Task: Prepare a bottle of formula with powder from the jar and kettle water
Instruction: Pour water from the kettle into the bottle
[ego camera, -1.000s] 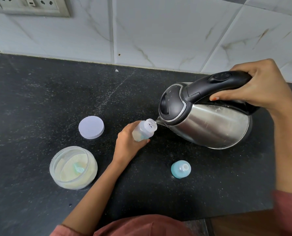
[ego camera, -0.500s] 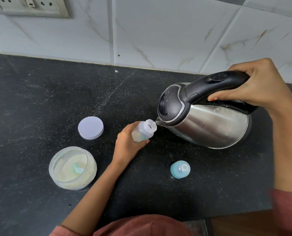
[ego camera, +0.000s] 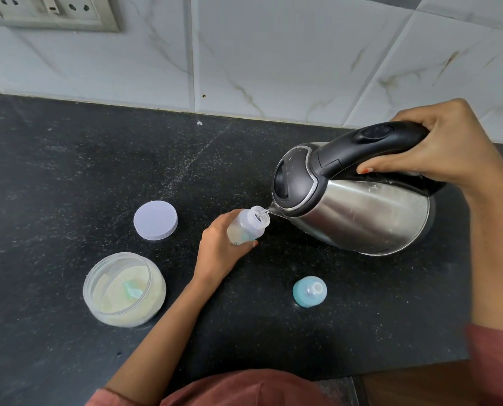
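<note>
Spreading under everything is the dark desk (ego camera: 68, 171). Above it the right hand (ego camera: 446, 148) grips the handle of the steel kettle (ego camera: 358, 212), tipped so its spout meets the mouth of the bottle (ego camera: 249, 225), where a thin stream of water shows. The left hand (ego camera: 221, 250) wraps the bottle's lower body, holding it tilted toward the spout. Left of that hand sits the open jar (ego camera: 124, 290) of powder with a scoop inside; beyond the jar lies its lid (ego camera: 155, 220). Right of that hand stands the blue bottle cap (ego camera: 309, 291).
</note>
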